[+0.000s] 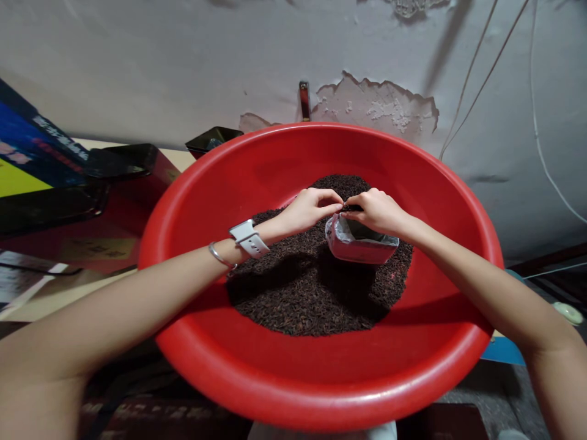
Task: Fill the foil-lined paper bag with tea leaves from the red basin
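Both hands, left hand (pixel 312 208) and right hand (pixel 376 209), pinch the far rim of the open foil pouch (pixel 360 241) at centre. The loose tea leaves (pixel 298 287) mostly lie in the red basin (pixel 321 385); the pouch fill level cannot be determined, so filling appears incomplete.

White watch (pixel 249 239), silver bangle (pixel 221 257)

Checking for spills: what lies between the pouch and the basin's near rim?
In the head view, dark loose tea, then bare red basin wall, lie before the pouch.
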Demonstrator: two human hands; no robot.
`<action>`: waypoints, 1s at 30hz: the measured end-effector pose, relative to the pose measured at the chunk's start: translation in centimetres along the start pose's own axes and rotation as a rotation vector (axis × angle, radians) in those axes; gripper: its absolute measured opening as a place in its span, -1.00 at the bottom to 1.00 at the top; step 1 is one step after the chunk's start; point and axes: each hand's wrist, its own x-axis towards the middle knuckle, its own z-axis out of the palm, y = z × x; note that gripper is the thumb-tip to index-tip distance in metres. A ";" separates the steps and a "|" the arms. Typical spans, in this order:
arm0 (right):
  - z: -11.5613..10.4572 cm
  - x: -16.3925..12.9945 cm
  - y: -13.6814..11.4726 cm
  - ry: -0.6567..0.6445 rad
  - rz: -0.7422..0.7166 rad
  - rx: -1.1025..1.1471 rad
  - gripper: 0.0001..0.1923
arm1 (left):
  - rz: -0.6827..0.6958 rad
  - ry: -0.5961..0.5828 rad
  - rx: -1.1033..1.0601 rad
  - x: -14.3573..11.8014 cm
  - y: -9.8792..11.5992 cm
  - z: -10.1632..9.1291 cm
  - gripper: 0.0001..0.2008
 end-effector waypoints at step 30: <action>-0.3 -0.1 -0.1 0.017 0.015 -0.122 -0.63 | -0.052 0.054 -0.041 0.0 0.1 0.0 -0.82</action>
